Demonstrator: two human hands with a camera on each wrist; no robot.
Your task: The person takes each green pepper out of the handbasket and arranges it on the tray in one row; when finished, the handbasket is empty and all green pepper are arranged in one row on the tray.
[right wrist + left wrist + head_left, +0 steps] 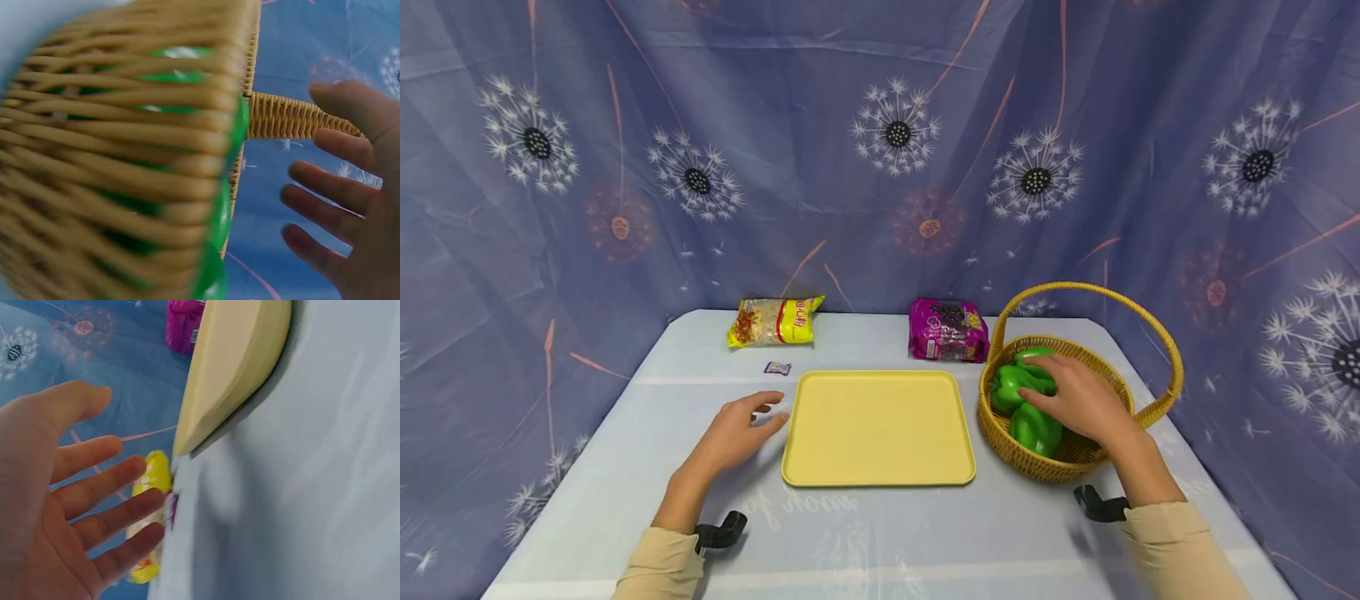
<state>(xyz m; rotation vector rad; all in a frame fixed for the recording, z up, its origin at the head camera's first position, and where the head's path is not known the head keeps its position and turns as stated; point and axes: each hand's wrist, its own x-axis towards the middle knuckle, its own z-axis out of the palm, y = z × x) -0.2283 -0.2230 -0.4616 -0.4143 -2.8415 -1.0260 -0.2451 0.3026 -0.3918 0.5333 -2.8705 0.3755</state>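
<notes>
Green bell peppers (1036, 428) lie in a round wicker basket (1027, 463) with a tall arched handle, at the right of the table. Over them hovers my right hand (1078, 400), its fingers spread and apart from the peppers in the right wrist view. A yellow rectangular tray (880, 429) lies flat in the middle, with nothing on it. Just left of the tray, my left hand (737, 433) hangs above the table with loosely bent fingers, holding nothing. The left wrist view shows its fingers (106, 512) apart from the tray's edge.
Behind the tray stand a yellow food packet (778, 322) at left and a purple package (948, 331) at right. A small purple wrapped sweet (777, 367) lies near the yellow packet. A patterned blue cloth (820, 167) hangs around the table's back and sides.
</notes>
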